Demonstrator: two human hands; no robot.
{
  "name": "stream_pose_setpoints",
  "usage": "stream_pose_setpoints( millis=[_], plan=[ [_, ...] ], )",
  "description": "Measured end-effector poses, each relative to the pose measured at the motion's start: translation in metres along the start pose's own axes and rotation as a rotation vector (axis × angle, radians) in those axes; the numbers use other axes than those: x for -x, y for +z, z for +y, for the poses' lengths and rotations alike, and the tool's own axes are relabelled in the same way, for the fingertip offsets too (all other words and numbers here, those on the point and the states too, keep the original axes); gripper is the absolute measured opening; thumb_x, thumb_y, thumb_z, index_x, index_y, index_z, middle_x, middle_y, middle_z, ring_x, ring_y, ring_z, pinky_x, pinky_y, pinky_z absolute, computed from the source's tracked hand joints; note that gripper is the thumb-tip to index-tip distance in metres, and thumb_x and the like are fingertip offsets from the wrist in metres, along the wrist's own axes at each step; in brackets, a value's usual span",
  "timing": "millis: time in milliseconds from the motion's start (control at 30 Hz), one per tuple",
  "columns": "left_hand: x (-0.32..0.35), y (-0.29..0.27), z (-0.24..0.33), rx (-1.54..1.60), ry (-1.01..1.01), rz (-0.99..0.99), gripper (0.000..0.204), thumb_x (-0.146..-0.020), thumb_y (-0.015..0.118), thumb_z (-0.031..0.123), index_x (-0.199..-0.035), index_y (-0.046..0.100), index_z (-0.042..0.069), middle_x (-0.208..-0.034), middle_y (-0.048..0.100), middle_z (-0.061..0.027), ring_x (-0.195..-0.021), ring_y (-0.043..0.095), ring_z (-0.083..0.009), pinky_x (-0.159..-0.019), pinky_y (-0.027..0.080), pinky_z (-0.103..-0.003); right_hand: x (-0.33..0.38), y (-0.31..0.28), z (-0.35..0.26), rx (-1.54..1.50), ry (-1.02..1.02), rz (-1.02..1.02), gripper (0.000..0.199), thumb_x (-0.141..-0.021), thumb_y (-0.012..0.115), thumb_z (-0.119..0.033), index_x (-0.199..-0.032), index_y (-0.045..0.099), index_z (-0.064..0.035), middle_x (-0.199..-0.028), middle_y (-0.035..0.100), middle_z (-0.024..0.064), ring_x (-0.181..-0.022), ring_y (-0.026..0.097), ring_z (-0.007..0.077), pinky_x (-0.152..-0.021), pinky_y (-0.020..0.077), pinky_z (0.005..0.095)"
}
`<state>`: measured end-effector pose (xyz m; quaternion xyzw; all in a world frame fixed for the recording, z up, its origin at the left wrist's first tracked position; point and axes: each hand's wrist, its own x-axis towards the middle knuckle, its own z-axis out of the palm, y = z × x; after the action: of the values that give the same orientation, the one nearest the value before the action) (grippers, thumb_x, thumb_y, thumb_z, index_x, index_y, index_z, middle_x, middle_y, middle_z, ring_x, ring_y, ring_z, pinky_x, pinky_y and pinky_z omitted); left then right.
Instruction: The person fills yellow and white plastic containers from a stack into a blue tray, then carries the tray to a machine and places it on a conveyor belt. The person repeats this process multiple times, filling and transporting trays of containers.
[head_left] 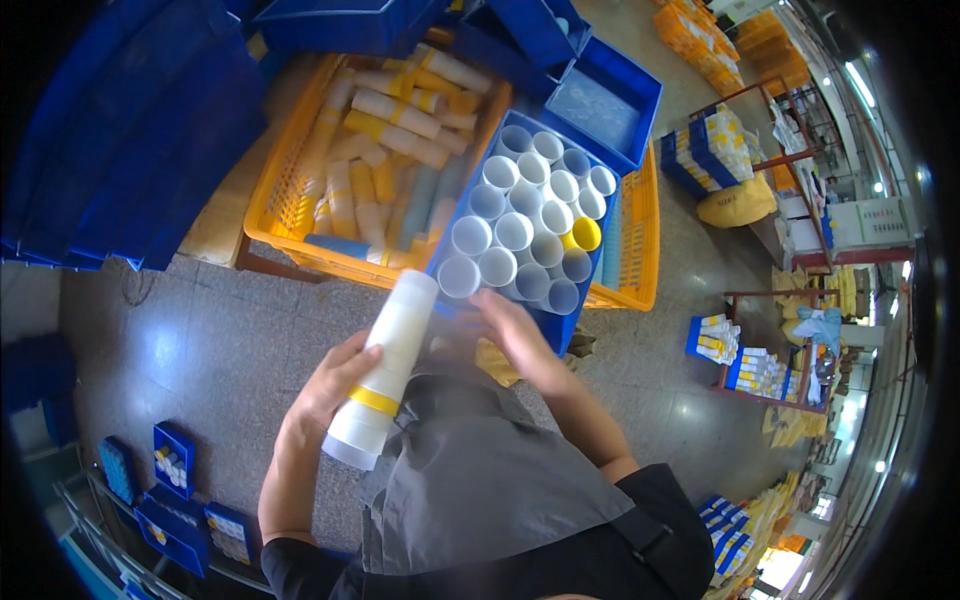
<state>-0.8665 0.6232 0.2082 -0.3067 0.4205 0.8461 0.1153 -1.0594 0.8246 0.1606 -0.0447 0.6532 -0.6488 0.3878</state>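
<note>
My left hand [345,375] is wrapped round a long stack of nested white tapered tubes [394,335], which look like cups or cones; one yellow band rings the stack. The stack slants, its narrower end near the orange crate and its wide end close to my apron. In the blue box [566,330] stand several rows of white tubes [514,231] with their round mouths up, and one is yellow [586,234]. My right hand [498,325] is at the box's near edge, below the closest tube [459,277]. Its fingers look stretched out and apart, somewhat blurred, with nothing visible in them.
Beside the box, an orange crate [262,215] holds a loose heap of white, yellow and blue tubes [395,115]. Stacked blue bins [120,130] rise at the left. A blue tray [605,105] lies beyond the box. Racks [770,300] with filled blue boxes stand at the right.
</note>
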Motion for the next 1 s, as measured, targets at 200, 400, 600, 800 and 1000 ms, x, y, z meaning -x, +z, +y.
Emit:
stream_pose_setpoints(
  millis=[200, 400, 600, 800, 1000],
  plan=[
    [-0.032, 0.029, 0.000, -0.257, 0.088, -0.508, 0.104, -0.082, 0.075, 0.055, -0.153, 0.029, -0.006, -0.147, 0.044, -0.0214, -0.134, 0.045, -0.0264, -0.113, 0.034, -0.037, 0.081, -0.001, -0.009, 1.457, -1.026, 0.025, 0.077, -0.071, 0.079, -0.020, -0.142, 0.051, -0.0105, -0.143, 0.056, 0.0054, -0.125, 0.055, 0.0254, -0.091, 0.0401, 0.0409],
    [-0.054, 0.047, 0.001, -0.007, 0.064, -0.753, 0.157, -0.049, 0.089, 0.072, -0.155, 0.009, -0.013, -0.159, 0.026, -0.0264, -0.146, 0.035, -0.0316, -0.118, 0.028, -0.039, 0.081, -0.018, -0.002, 1.205, -0.965, 0.255, 0.073, -0.067, 0.081, -0.013, -0.133, 0.052, -0.0059, -0.137, 0.059, 0.0079, -0.124, 0.056, 0.0243, -0.094, 0.0393, 0.0420],
    [-0.043, 0.066, 0.009, -0.188, 0.128, -0.628, 0.125, -0.064, 0.085, 0.047, -0.156, 0.020, -0.008, -0.153, 0.039, -0.0237, -0.139, 0.044, -0.0313, -0.116, 0.033, -0.039, 0.087, -0.020, 0.017, 1.160, -0.880, 0.403, 0.080, -0.063, 0.084, -0.013, -0.135, 0.051, -0.0037, -0.133, 0.059, 0.0128, -0.121, 0.058, 0.0300, -0.095, 0.0420, 0.0446],
    [-0.046, 0.080, 0.002, -0.238, 0.041, -0.384, 0.077, -0.084, 0.062, 0.015, -0.153, 0.033, -0.005, -0.140, 0.055, -0.0187, -0.124, 0.058, -0.0252, -0.106, 0.044, -0.033, 0.080, -0.034, 0.036, 1.005, -0.782, 0.418, 0.080, -0.067, 0.084, -0.014, -0.138, 0.050, -0.0028, -0.133, 0.058, 0.0182, -0.123, 0.055, 0.0375, -0.101, 0.0411, 0.0486],
    [-0.036, 0.063, 0.020, -0.104, 0.012, -0.452, 0.080, -0.083, 0.068, 0.021, -0.149, 0.036, -0.009, -0.141, 0.055, -0.0207, -0.122, 0.061, -0.0265, -0.103, 0.050, -0.036, 0.080, -0.064, 0.032, 1.044, -0.733, 0.492, 0.071, -0.070, 0.082, -0.014, -0.133, 0.053, 0.0028, -0.126, 0.061, 0.0184, -0.116, 0.058, 0.0393, -0.099, 0.0461, 0.0453]
  ],
)
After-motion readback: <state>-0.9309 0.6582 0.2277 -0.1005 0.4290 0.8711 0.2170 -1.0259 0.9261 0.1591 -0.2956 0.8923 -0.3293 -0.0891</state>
